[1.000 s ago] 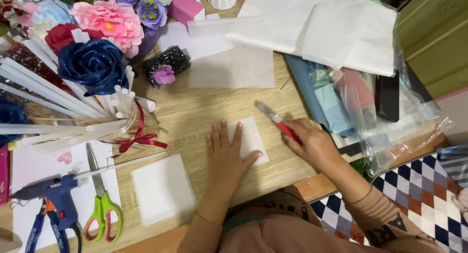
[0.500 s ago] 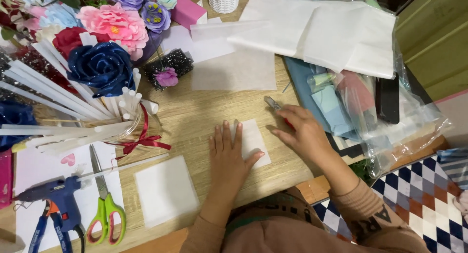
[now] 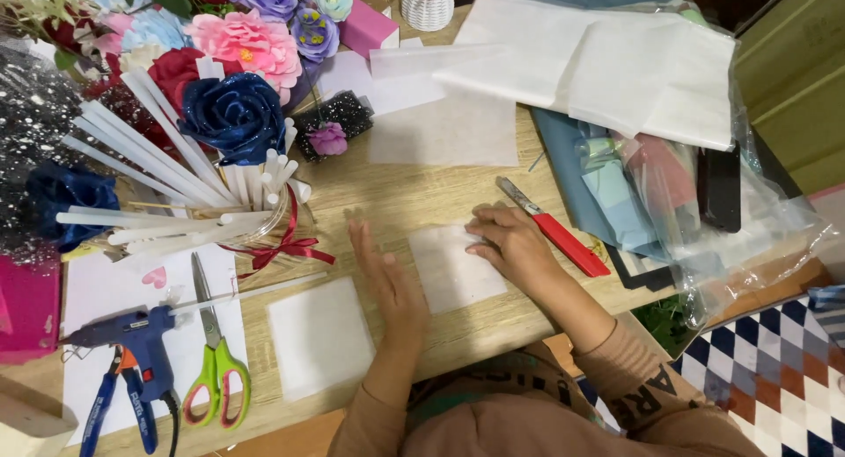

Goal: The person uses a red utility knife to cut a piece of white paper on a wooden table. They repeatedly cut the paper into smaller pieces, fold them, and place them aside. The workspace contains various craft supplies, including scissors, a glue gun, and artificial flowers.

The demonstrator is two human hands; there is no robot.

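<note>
My left hand hovers flat and blurred just left of a small white paper square on the wooden table. It holds nothing. My right hand rests with its fingertips on the square's top right corner. A red-handled craft knife lies loose on the table just behind my right hand. A second white square lies to the left near the table's front edge.
White sticks in a ribboned holder and paper flowers crowd the back left. A blue glue gun and green scissors lie at the front left. White sheets and plastic-wrapped papers fill the right.
My right hand has let go of the red knife, which now lies on the table, and has moved onto the paper square. My left hand has lifted off the square and shifted left.
</note>
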